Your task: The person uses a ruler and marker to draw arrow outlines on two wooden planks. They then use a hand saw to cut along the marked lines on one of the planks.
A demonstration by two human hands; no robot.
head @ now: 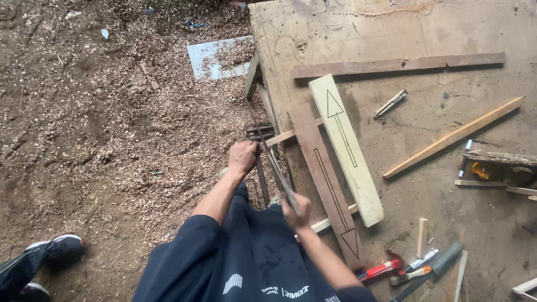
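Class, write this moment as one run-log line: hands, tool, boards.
left hand: grips saw far end | right hand: grips near end | boards: two, arrow-marked, on workbench

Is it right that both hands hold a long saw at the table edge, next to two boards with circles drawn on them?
Not quite. The head view shows the left hand and right hand on the saw, but the pale board and brown board carry drawn arrows, not circles.
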